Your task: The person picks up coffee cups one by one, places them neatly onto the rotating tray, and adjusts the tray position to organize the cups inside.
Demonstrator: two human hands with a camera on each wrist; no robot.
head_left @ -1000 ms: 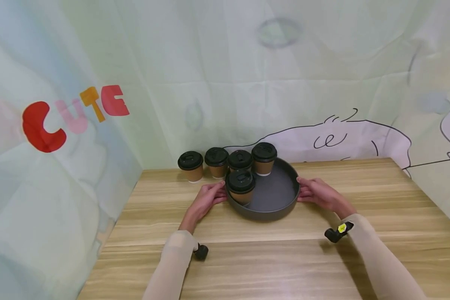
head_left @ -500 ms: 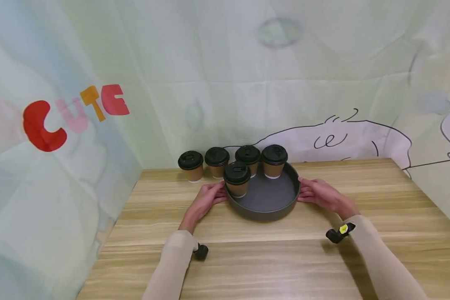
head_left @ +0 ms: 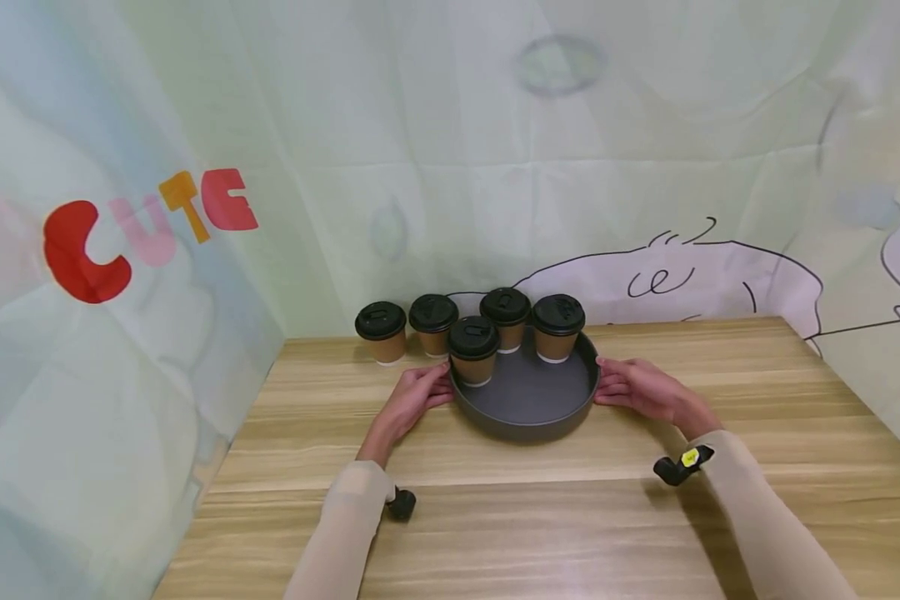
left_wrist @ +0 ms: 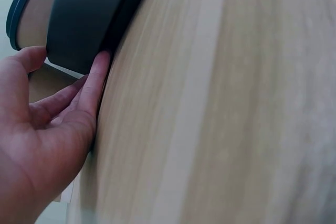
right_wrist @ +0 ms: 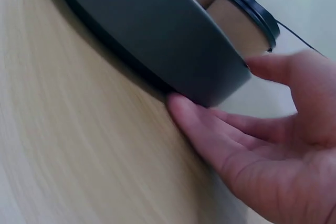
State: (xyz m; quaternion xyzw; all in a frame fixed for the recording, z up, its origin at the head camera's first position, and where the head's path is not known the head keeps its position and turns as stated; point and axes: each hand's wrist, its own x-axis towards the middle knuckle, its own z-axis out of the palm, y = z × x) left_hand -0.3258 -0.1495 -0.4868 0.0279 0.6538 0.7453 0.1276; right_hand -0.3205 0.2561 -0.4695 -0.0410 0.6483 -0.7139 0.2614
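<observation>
A round, dark grey tray [head_left: 532, 400] with a raised rim lies on the wooden table in the head view. Three paper coffee cups with black lids stand in its left and back part: a front-left cup [head_left: 474, 354], a back cup [head_left: 507, 321] and a back-right cup [head_left: 557, 329]. My left hand [head_left: 412, 400] grips the tray's left side, thumb at the rim. At the opposite side, my right hand [head_left: 641, 390] holds it likewise. Both wrist views show fingers [left_wrist: 94, 80] at the tray's lower edge, with the thumb [right_wrist: 270, 69] up by the rim.
Two more lidded coffee cups stand on the table left of the tray, an outer cup [head_left: 382, 333] and a nearer cup [head_left: 433, 325]. A printed curtain [head_left: 420, 167] hangs right behind the table [head_left: 525, 533], with more cloth along the left side.
The three cups in the tray have shifted clockwise: the front-left one backward, the back one to the right, the back-right one right and slightly forward. Both hands stay nearly in place at the tray's sides.
</observation>
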